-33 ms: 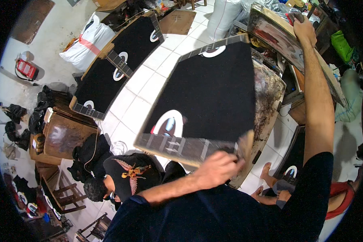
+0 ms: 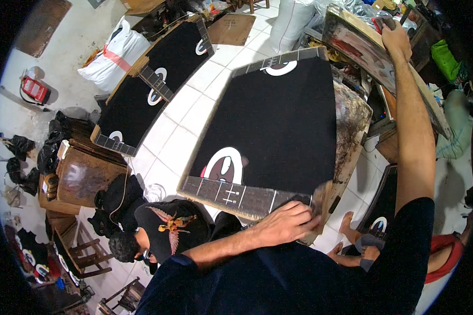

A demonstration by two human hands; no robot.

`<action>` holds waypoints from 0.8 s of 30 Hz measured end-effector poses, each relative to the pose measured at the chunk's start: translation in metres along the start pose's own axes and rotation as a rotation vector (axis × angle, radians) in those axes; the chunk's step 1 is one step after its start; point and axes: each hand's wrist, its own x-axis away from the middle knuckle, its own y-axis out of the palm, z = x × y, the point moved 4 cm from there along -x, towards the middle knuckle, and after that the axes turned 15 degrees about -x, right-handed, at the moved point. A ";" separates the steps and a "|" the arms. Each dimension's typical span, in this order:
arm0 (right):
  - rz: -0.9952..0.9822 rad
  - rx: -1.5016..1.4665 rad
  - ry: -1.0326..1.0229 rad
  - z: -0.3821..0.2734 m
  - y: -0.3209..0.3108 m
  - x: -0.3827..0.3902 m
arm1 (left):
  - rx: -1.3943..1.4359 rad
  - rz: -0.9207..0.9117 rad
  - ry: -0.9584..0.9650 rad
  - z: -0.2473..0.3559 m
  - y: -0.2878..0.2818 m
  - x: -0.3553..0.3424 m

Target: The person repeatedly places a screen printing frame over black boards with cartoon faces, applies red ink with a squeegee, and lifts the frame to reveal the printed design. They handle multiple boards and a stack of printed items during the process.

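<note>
A board [image 2: 207,195] covered in black cloth [image 2: 278,121], with printed white eye shapes, tilts in front of me. Dark tape with pale marks runs along its near and far ends. My left hand [image 2: 291,223] has its fingers curled over the near edge, close to the right corner. Farther off at the upper right, my right hand [image 2: 397,42] grips the top edge of a wood-framed printing screen [image 2: 357,44] smeared with paint, which leans upright. Something dark red shows beside its fingers; I cannot make out what it is.
More cloth-covered boards [image 2: 178,58] lie to the left on the white tiled floor [image 2: 176,139]. A person [image 2: 168,226] in black crouches at the lower left; another person's bare feet [image 2: 347,223] are at the right. A stained table [image 2: 355,113] stands under the board.
The black-covered board has shifted slightly to the right and toward me, with my left hand on its edge. My right hand and the screen have stayed put.
</note>
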 end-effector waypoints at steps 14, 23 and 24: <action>0.012 0.073 0.097 -0.011 -0.007 0.031 | -0.300 0.124 -1.673 -0.351 -0.042 0.357; 0.175 -0.081 0.106 -0.048 -0.020 0.058 | 0.179 0.406 -1.465 -0.318 -0.009 0.304; 0.175 -0.081 0.092 -0.050 -0.021 0.060 | 0.157 0.352 -1.442 -0.322 0.000 0.296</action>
